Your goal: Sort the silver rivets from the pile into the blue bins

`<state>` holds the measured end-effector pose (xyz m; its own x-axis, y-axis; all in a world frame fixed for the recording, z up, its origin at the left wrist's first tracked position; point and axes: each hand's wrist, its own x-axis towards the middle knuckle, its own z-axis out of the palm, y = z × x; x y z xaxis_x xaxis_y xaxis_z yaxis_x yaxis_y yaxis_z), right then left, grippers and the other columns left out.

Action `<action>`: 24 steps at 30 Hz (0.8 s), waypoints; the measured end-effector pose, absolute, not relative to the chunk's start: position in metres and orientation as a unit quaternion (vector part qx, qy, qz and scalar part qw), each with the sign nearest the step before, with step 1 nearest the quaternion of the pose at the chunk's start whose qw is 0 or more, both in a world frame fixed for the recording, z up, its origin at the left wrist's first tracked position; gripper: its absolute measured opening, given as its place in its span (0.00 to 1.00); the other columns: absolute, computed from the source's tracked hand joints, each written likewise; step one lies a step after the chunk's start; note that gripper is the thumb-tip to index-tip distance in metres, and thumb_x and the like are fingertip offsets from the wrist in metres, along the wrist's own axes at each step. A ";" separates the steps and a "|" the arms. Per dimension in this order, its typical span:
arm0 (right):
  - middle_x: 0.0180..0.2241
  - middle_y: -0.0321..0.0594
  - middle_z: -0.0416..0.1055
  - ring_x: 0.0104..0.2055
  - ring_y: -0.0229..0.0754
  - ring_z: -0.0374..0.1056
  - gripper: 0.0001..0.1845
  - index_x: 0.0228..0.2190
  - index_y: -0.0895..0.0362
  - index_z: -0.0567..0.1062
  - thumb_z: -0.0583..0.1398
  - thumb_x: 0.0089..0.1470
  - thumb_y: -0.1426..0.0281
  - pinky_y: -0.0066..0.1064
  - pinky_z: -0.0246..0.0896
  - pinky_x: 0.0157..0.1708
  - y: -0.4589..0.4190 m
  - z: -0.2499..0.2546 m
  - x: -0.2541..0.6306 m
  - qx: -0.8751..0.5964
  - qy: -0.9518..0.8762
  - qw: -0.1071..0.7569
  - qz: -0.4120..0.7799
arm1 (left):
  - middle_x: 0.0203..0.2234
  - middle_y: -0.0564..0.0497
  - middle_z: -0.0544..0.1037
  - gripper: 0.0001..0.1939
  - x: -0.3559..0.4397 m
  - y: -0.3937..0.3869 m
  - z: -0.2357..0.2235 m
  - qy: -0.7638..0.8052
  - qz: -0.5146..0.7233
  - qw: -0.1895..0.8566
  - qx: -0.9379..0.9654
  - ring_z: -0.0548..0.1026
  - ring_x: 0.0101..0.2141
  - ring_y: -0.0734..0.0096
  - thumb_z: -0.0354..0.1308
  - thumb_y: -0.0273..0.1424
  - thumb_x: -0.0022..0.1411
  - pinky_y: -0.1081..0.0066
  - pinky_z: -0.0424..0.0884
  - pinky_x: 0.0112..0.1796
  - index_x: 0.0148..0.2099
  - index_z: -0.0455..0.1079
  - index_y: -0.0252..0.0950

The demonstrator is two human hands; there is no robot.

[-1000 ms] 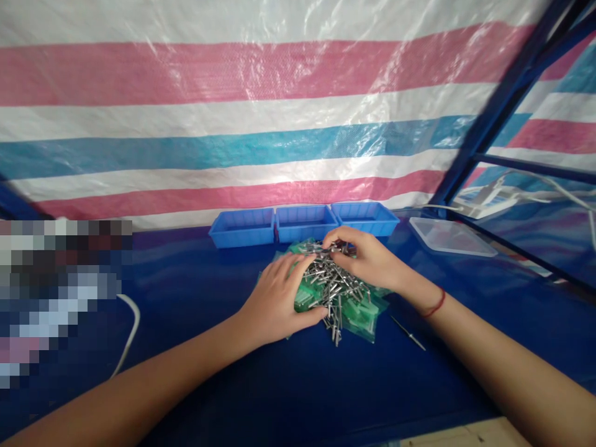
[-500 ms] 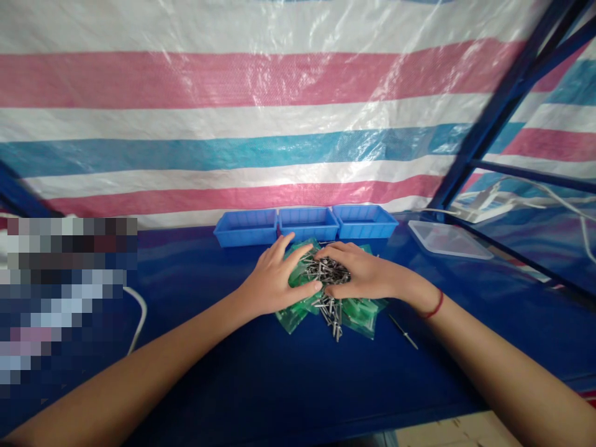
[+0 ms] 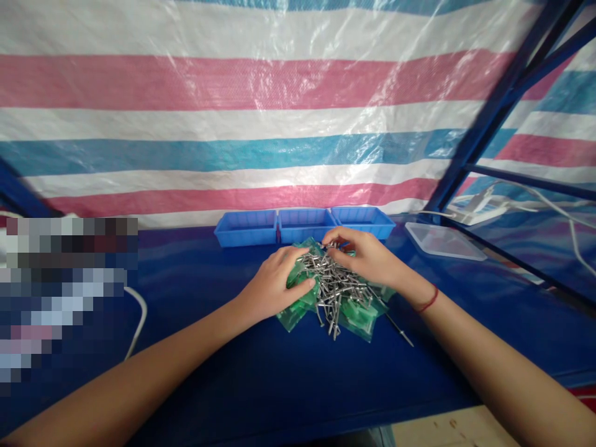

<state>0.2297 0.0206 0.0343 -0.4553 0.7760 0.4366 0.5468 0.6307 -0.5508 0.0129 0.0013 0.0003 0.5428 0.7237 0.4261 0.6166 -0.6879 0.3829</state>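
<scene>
Right of centre on the blue worktop [image 3: 279,391], nearer its front edge than the heap's middle, lies a single pin [image 3: 404,335]. The heap of metal pins [image 3: 333,295] sits mid-worktop over green packets [image 3: 358,316]. The left hand [image 3: 272,282] flanks it, thumb and fingers apart. The right hand [image 3: 365,257] curls over its far side; whether it grips a pin cannot be determined. Three blue bins [image 3: 305,234] line the far edge.

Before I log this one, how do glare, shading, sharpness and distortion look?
Head view: bright glare streaks the striped sheet; the table darkens toward its near side; the pins glint but run together in the pile; wide-angle stretch shows toward the edges; coarse pixel blocks mask part of the left side.
</scene>
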 end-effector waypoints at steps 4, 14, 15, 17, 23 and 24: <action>0.42 0.41 0.72 0.42 0.43 0.68 0.12 0.40 0.55 0.70 0.56 0.53 0.66 0.36 0.62 0.42 0.007 0.054 0.243 -0.386 -0.868 0.289 0.121 | 0.59 0.42 0.57 0.29 0.012 -0.006 0.005 0.379 0.249 0.049 0.890 0.56 0.59 0.52 0.52 0.47 0.60 0.50 0.55 0.57 0.60 0.55 0.42; 0.27 0.37 0.70 0.26 0.39 0.68 0.10 0.33 0.55 0.70 0.57 0.53 0.62 0.28 0.57 0.25 -0.085 0.029 0.298 -0.573 -0.809 0.052 0.118 | 0.64 0.43 0.49 0.34 0.015 -0.015 0.003 0.333 0.143 0.030 0.931 0.49 0.62 0.45 0.52 0.51 0.57 0.38 0.46 0.56 0.63 0.52 0.48; 0.27 0.38 0.70 0.27 0.39 0.68 0.08 0.34 0.55 0.70 0.56 0.54 0.64 0.28 0.58 0.26 -0.087 0.024 0.298 -0.570 -0.812 0.058 0.112 | 0.64 0.43 0.50 0.33 0.015 -0.015 0.003 0.332 0.142 0.031 0.932 0.49 0.62 0.46 0.51 0.50 0.58 0.38 0.46 0.56 0.63 0.52 0.48; 0.27 0.38 0.70 0.27 0.38 0.67 0.06 0.30 0.55 0.70 0.53 0.55 0.70 0.28 0.57 0.26 -0.086 0.018 0.296 -0.560 -0.821 0.067 0.087 | 0.63 0.43 0.51 0.32 0.015 -0.015 0.003 0.331 0.143 0.031 0.932 0.49 0.62 0.47 0.51 0.50 0.59 0.38 0.46 0.56 0.63 0.52 0.47; 0.24 0.36 0.69 0.23 0.37 0.65 0.08 0.22 0.55 0.69 0.54 0.51 0.74 0.28 0.55 0.24 -0.074 0.026 0.296 -0.554 -0.827 0.099 0.007 | 0.63 0.44 0.52 0.30 0.013 -0.017 0.003 0.329 0.152 0.034 0.932 0.51 0.61 0.48 0.51 0.47 0.60 0.39 0.47 0.56 0.63 0.53 0.47; 0.24 0.37 0.69 0.23 0.37 0.65 0.08 0.23 0.55 0.70 0.54 0.52 0.73 0.29 0.55 0.24 -0.071 0.029 0.295 -0.555 -0.824 0.117 -0.004 | 0.63 0.44 0.53 0.30 0.013 -0.017 0.002 0.327 0.157 0.035 0.931 0.52 0.61 0.47 0.51 0.47 0.60 0.39 0.47 0.56 0.62 0.54 0.47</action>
<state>0.2951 -0.0713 0.0294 -0.3573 0.9131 0.1966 0.9148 0.3846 -0.1237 0.0128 -0.0165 0.0024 0.7370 0.6199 0.2693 0.5981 -0.7838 0.1673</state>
